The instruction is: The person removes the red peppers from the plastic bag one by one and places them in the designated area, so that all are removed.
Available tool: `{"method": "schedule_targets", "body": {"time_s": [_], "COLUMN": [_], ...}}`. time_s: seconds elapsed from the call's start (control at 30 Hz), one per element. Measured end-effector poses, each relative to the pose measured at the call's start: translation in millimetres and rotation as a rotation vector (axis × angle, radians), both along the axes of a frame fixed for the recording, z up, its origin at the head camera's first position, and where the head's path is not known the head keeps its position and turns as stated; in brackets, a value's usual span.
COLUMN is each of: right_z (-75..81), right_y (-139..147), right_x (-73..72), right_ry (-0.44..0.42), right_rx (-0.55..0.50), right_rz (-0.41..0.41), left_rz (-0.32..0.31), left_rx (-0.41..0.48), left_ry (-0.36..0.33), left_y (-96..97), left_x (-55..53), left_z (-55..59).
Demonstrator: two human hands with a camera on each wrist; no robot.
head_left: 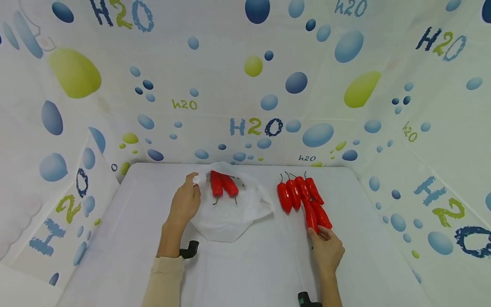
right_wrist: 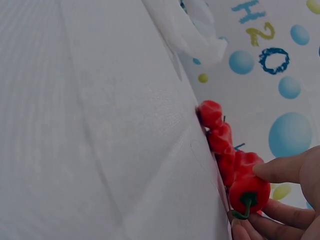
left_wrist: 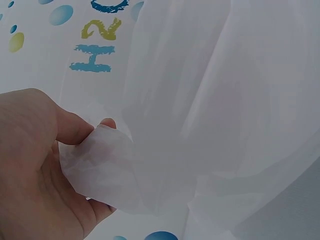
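My left hand (head_left: 186,202) pinches the left edge of a thin white plastic bag (head_left: 222,228), its mouth facing me. In the left wrist view, the thumb and fingers grip a crumpled fold of the bag (left_wrist: 100,160). Two red chili peppers (head_left: 216,184) lie in the bag mouth, stems toward me. On the right, my right hand (head_left: 327,249) holds a red chili pepper (head_left: 310,215) by its near end. The right wrist view shows this pepper (right_wrist: 247,187) between thumb and fingers, its green stem facing the camera. Several more red chili peppers (head_left: 284,197) lie just beyond the hand.
The white table (head_left: 245,277) runs back to a white wall covering (head_left: 215,76) printed with blue and green drops and "H2O". A dark camera mount (head_left: 189,250) sits by the left wrist, another (head_left: 307,299) by the right forearm.
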State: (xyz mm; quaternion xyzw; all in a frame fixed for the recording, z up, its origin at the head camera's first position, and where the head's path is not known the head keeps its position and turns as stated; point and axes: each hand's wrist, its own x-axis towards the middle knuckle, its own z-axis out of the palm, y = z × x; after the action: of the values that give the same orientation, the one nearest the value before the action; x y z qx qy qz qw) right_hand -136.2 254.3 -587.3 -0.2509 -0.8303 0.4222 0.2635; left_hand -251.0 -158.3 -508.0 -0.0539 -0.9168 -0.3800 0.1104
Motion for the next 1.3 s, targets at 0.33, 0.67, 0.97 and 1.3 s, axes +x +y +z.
{"method": "schedule_targets", "body": {"time_s": [0.33,0.67,0.97,1.3], "right_z": [-4.8,-3.3,1.0,13.9], "right_y": [3,1,-2,-9], "right_x": [-3.8,-4.0,-2.0,-0.1], "right_ry": [-0.028,-0.042,-0.022,0.019], "right_rx": [0.053,0.117,0.139,0.098], "right_rz": [-0.035,-0.081,-0.096,-0.07], "left_rz": [-0.005,-0.006,-0.002,0.0], "left_rx": [-0.001,0.001,0.002,0.012], "left_ry": [0.0,-0.003,0.011,0.014], "left_y": [0.0,-0.1,-1.5,-2.6], "left_x": [-0.9,-1.0,-1.6,-1.4], "left_z": [-0.5,-0.2,-2.1,0.0]}}
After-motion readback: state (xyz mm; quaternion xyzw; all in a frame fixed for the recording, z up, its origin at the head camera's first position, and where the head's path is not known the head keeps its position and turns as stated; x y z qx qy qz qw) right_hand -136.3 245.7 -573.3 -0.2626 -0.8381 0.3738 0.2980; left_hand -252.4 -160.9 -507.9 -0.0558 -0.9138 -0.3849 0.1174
